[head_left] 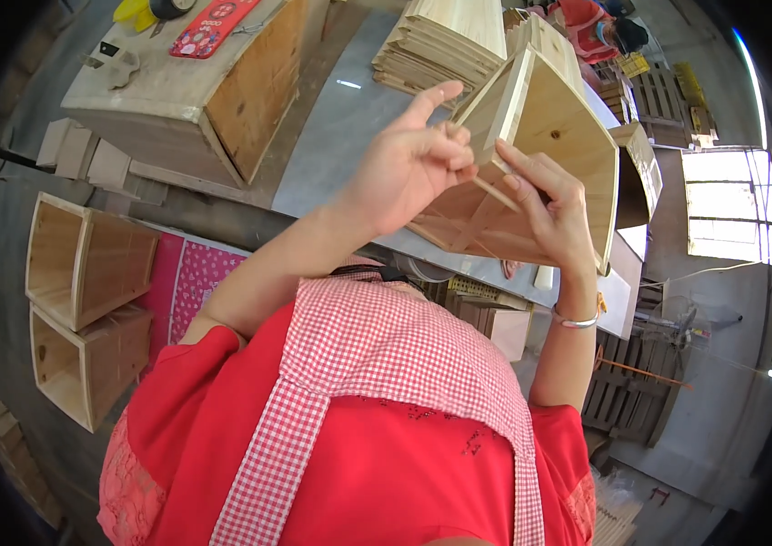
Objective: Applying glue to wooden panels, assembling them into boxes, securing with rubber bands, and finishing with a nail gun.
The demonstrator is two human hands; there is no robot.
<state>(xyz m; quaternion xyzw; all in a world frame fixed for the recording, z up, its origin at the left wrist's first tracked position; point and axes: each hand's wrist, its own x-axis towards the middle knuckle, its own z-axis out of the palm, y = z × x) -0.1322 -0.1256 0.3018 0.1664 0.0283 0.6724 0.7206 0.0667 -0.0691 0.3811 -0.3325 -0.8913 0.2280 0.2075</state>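
Observation:
An open wooden box (577,150) of pale boards lies on the worktable in front of me, its hollow side turned toward me. My right hand (551,202) grips the box's near edge, index finger laid along the corner and thumb on the inner side. Close beside it, my left hand (418,164) holds its index finger stretched out while the other fingers curl in at the same corner. A thin pale wooden strip (498,194) runs between the two hands; whether it is loose or part of the box I cannot tell. What the left fingers pinch is hidden.
Thin wooden panels (436,45) are stacked behind the box. A large wooden case (176,100) stands at the left, with a red printed packet (213,27) on top. Two open boxes (95,264) are piled at lower left. A person (590,27) in red is at the far right.

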